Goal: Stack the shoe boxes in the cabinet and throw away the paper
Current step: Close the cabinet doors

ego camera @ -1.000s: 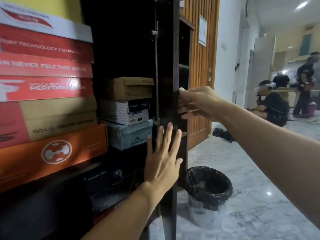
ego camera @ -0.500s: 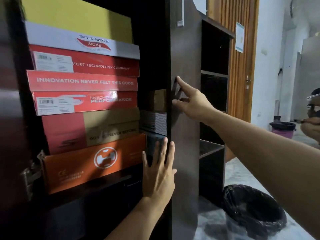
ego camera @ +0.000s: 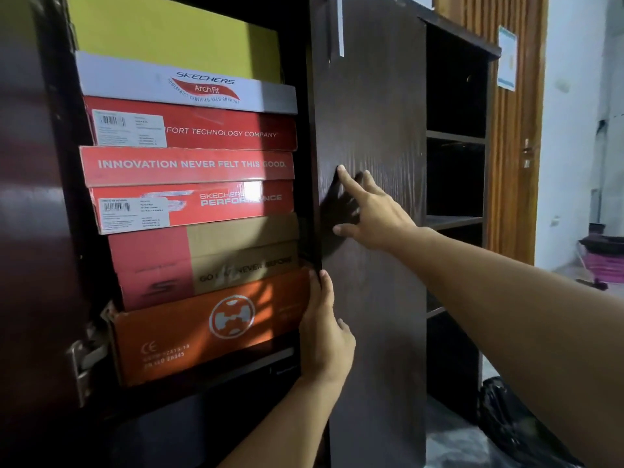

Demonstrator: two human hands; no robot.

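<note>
- Head view: the shoe boxes [ego camera: 189, 211] are stacked inside the cabinet on the left.
- Right hand [ego camera: 374, 214] lies flat and released on the door [ego camera: 371, 106]; left hand [ego camera: 324, 336], fingers straight, touches its edge.
- Push evenly, and keep the fingers out of the gap.

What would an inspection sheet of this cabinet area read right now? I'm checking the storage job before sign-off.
Surface: dark wooden cabinet, its right door nearly closed.
Job's things: shoe boxes stacked in the left compartment, from the orange box at the bottom up to the white Skechers box and a yellow box. No paper seen.
Clutter: nothing seen.
Grippers: left hand rests on the door's edge, fingers straight; right hand presses the door face with spread fingers.
Cables: nothing seen.
Surroundings: open shelves beside the door, black-lined bin on the floor, wooden slatted door, pink bin further off.
</note>
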